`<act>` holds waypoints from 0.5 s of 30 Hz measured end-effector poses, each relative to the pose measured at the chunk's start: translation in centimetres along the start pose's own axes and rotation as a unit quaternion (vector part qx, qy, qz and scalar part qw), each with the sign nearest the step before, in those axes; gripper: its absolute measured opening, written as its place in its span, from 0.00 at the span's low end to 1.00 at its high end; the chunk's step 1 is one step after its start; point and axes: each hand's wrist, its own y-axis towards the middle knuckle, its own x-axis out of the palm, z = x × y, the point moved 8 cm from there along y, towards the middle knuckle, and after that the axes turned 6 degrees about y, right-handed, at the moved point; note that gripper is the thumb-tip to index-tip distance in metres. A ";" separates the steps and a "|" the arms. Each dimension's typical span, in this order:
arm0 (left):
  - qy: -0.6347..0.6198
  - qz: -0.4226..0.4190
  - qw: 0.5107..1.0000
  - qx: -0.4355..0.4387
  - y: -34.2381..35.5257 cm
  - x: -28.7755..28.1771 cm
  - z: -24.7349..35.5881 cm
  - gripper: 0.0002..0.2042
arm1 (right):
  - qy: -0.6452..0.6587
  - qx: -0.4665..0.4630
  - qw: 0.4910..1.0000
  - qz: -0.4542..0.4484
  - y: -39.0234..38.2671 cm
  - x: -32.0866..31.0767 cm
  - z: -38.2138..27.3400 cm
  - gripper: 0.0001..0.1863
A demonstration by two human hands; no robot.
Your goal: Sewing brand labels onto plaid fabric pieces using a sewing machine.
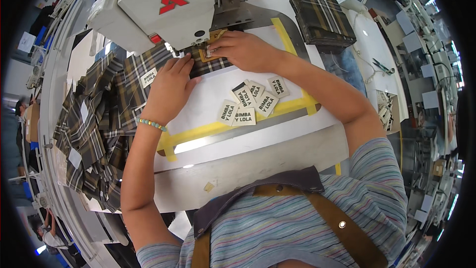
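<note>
Brown, black and white plaid fabric lies under the head of a large white sewing machine. My left hand rests flat on the fabric's near edge, its fingers stretched toward the needle area. Beside it, the fingertips of my right hand are closed on a small yellow-brown template frame lying over the cloth. The exact grip is partly hidden by the fingers. One cream printed label sits on the fabric left of my left hand. Several similar square labels lie loosely overlapped on the white work surface nearer me.
Crumpled plaid pieces heap up at the left. A folded plaid stack stands at the back right. Farther right are thread snips and a box of labels. Yellow tape borders the white surface.
</note>
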 end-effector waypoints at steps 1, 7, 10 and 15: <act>-0.008 -0.003 1.000 -0.006 -0.1 0.0 -0.3 0.22 | -0.005 0.001 1.000 0.000 0.1 0.1 0.0 0.17; -0.012 -0.007 1.000 -0.007 -0.3 0.3 -0.7 0.22 | 0.000 0.021 1.000 -0.020 0.6 -0.3 0.6 0.17; -0.011 0.000 1.000 0.000 -1.2 0.2 -0.6 0.22 | 0.018 0.032 0.999 -0.018 0.5 -0.5 0.4 0.17; -0.038 0.002 0.999 0.004 -2.6 -0.9 -0.6 0.21 | 0.107 0.064 0.992 0.015 0.3 -2.2 0.6 0.16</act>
